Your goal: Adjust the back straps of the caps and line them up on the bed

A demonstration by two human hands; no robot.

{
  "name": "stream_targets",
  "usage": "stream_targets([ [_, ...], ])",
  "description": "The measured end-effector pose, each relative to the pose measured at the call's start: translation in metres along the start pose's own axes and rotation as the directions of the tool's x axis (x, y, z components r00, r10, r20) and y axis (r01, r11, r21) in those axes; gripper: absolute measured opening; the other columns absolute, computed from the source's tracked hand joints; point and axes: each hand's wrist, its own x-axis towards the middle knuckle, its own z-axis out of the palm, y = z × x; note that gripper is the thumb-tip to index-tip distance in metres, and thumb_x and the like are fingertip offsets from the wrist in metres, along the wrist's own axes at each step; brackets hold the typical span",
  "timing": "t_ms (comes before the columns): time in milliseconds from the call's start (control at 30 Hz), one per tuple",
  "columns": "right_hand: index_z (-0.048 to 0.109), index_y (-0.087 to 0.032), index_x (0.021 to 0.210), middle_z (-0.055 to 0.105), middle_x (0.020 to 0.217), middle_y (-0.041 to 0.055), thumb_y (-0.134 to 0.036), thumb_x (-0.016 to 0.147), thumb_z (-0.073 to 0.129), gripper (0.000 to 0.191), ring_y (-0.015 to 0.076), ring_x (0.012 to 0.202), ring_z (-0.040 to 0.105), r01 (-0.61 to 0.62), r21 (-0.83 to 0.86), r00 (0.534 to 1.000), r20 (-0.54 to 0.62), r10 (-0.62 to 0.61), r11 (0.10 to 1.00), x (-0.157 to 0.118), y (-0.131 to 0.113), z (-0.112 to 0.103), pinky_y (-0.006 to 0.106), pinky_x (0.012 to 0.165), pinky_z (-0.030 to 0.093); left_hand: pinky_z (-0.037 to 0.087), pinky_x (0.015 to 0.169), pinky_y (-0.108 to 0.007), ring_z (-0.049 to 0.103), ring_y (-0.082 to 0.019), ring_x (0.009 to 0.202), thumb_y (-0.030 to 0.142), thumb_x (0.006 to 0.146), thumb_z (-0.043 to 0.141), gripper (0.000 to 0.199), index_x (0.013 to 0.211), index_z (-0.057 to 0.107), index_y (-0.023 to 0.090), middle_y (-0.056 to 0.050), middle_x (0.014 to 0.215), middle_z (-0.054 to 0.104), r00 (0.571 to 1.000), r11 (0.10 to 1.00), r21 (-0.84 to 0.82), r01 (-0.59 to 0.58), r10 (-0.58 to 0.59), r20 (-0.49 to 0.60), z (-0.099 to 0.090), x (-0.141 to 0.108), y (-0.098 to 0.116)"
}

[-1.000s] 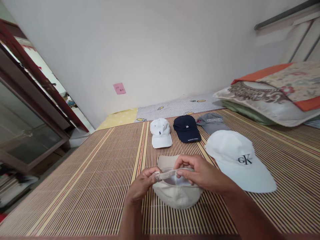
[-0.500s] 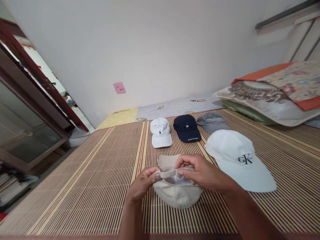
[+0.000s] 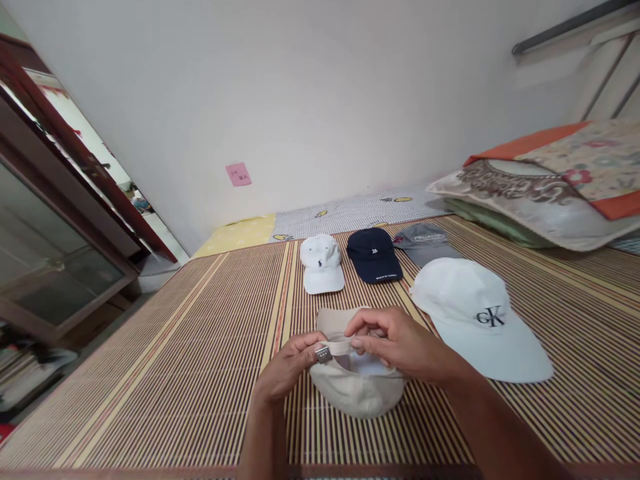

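A beige baseball cap [image 3: 357, 393] lies on the striped mat with its brim pointing away from me and its back opening near me. My left hand [image 3: 287, 367] is closed at the left end of the cap's back strap [image 3: 341, 348], thumb and fingers pinching beside a silver metal buckle [image 3: 323, 353]. My right hand [image 3: 395, 343] pinches the strap farther right, with thumb and forefinger close together. Beyond them sit a white cap [image 3: 321, 263] with a small dark logo and a navy cap [image 3: 374, 257]. The strap's right end is hidden behind my right fingers.
Right of my hands lies a larger white cap [image 3: 465, 300] with dark lettering. A grey cap [image 3: 427, 247] sits behind it. Pillows [image 3: 540, 200] are piled at the back right, against a white wall [image 3: 350, 100]. A glass-fronted cabinet [image 3: 55, 267] stands left of the mat [image 3: 200, 373].
The metal buckle has turned and shifted slightly right, and its flat face now shows more clearly. My right fingertips have moved a little left along the strap. The other caps stay put.
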Motion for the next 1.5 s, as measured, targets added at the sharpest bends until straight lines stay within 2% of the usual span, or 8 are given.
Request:
stream_targets([
  [100, 0.076, -0.020, 0.090, 0.065, 0.071, -0.0033, -0.024, 0.088, 0.065, 0.011, 0.0096, 0.055, 0.051, 0.031, -0.046, 0.999, -0.009, -0.031, 0.998, 0.001, -0.002, 0.000, 0.023, 0.051, 0.037, 0.026, 0.061, -0.025, 0.035, -0.011, 0.066, 0.053, 0.092, 0.069, 0.040, 0.086, 0.065, 0.014, 0.002, 0.073, 0.047, 1.000, 1.000, 0.005, -0.006, 0.006, 0.020, 0.003, 0.000, 0.003],
  [233, 0.076, -0.020, 0.084, 0.071, 0.079, -0.0021, -0.020, 0.088, 0.066, 0.011, 0.0123, 0.070, 0.058, 0.125, -0.146, 0.992, -0.004, -0.127, 0.981, 0.002, -0.001, -0.001, 0.025, 0.065, 0.040, 0.024, 0.060, -0.025, 0.032, -0.011, 0.064, 0.052, 0.089, 0.072, 0.038, 0.083, 0.062, 0.016, 0.004, 0.070, 0.044, 1.000, 1.000, 0.008, -0.022, 0.022, 0.023, 0.005, 0.001, 0.005],
  [400, 0.076, -0.021, 0.083, 0.072, 0.079, -0.0034, -0.019, 0.087, 0.068, 0.009, 0.0123, 0.072, 0.059, 0.138, -0.163, 0.990, -0.004, -0.140, 0.977, 0.002, -0.001, -0.001, 0.025, 0.069, 0.040, 0.024, 0.061, -0.026, 0.033, -0.012, 0.066, 0.058, 0.088, 0.071, 0.043, 0.084, 0.063, 0.015, 0.003, 0.072, 0.044, 0.998, 0.999, 0.026, -0.038, 0.037, 0.041, 0.003, 0.000, 0.004],
  [700, 0.074, -0.021, 0.080, 0.072, 0.078, -0.0035, -0.019, 0.086, 0.068, 0.009, 0.0127, 0.071, 0.060, 0.158, -0.174, 0.979, -0.101, -0.177, 0.972, 0.002, -0.002, 0.006, 0.026, 0.069, 0.040, 0.022, 0.060, -0.026, 0.029, -0.012, 0.066, 0.055, 0.093, 0.066, 0.041, 0.083, 0.063, 0.016, 0.004, 0.072, 0.041, 0.996, 0.999, 0.002, -0.049, 0.048, 0.071, 0.008, 0.004, 0.005],
  [900, 0.074, -0.020, 0.080, 0.072, 0.077, -0.0028, -0.026, 0.086, 0.072, 0.009, 0.0135, 0.072, 0.061, 0.155, -0.150, 0.987, -0.010, -0.158, 0.977, 0.000, -0.004, 0.005, 0.026, 0.068, 0.041, 0.021, 0.059, -0.026, 0.028, -0.011, 0.064, 0.053, 0.094, 0.066, 0.038, 0.082, 0.060, 0.017, 0.004, 0.070, 0.039, 0.996, 0.999, -0.019, -0.040, 0.042, 0.078, 0.008, 0.005, 0.002],
  [1167, 0.070, -0.019, 0.077, 0.069, 0.074, -0.0026, -0.022, 0.086, 0.066, 0.010, 0.0134, 0.070, 0.058, 0.123, -0.138, 0.992, -0.023, -0.127, 0.983, 0.003, -0.001, 0.007, 0.026, 0.066, 0.039, 0.023, 0.060, -0.025, 0.030, -0.011, 0.064, 0.050, 0.091, 0.071, 0.035, 0.085, 0.060, 0.017, 0.005, 0.071, 0.040, 0.995, 0.999, -0.010, -0.035, 0.036, 0.094, 0.009, 0.004, 0.005],
  [1333, 0.069, -0.019, 0.075, 0.068, 0.073, -0.0028, -0.024, 0.086, 0.067, 0.012, 0.0132, 0.069, 0.057, 0.106, -0.135, 0.994, 0.006, -0.106, 0.985, 0.003, -0.001, 0.008, 0.026, 0.066, 0.039, 0.023, 0.059, -0.025, 0.028, -0.011, 0.063, 0.056, 0.090, 0.069, 0.041, 0.081, 0.058, 0.017, 0.005, 0.069, 0.038, 0.996, 0.999, 0.004, -0.047, 0.047, 0.077, 0.012, 0.004, 0.007],
  [1500, 0.069, -0.019, 0.076, 0.067, 0.074, -0.0025, -0.023, 0.086, 0.065, 0.011, 0.0134, 0.069, 0.056, 0.120, -0.139, 0.992, -0.025, -0.124, 0.983, 0.003, -0.001, 0.009, 0.026, 0.065, 0.038, 0.022, 0.058, -0.025, 0.027, -0.011, 0.063, 0.058, 0.090, 0.068, 0.045, 0.077, 0.055, 0.018, 0.005, 0.069, 0.037, 0.998, 0.999, 0.044, -0.011, 0.008, 0.055, 0.016, 0.006, 0.012],
])
